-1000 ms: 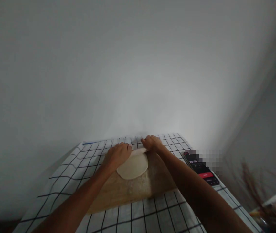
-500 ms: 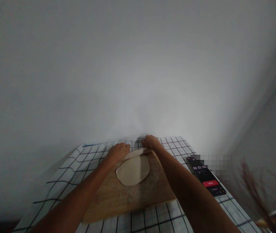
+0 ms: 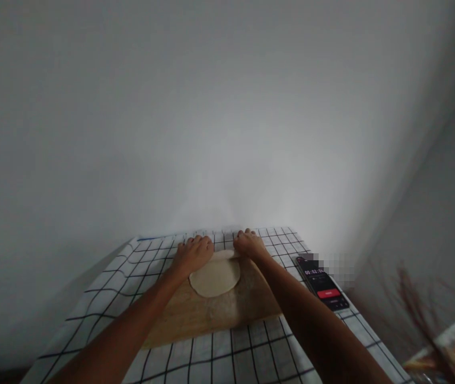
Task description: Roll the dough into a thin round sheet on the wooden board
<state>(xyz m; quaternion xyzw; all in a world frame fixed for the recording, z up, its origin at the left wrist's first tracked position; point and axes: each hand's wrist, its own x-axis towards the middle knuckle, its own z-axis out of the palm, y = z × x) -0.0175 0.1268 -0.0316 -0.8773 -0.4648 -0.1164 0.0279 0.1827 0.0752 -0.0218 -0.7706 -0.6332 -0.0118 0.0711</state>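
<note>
A pale, flattened round of dough (image 3: 214, 280) lies on a wooden board (image 3: 207, 317). A light rolling pin (image 3: 223, 255) stretches across the far edge of the dough, and only its middle shows. My left hand (image 3: 194, 252) is closed around the pin's left end, over the far left of the board. At the other end, my right hand (image 3: 249, 244) has its fingers wrapped over the pin, near the board's far right corner. Both hands hide the pin's ends.
A black-and-white checked cloth (image 3: 251, 346) covers the table under the board. A phone (image 3: 323, 285) with a running timer lies at the right, beyond my right forearm. The wall (image 3: 219, 133) rises directly behind the table. Blurred reddish stems (image 3: 415, 304) stand at far right.
The rolling pin has come slightly nearer and lies straighter across the dough, my right hand drawing back. The whole view has shifted a little, with the phone appearing farther left.
</note>
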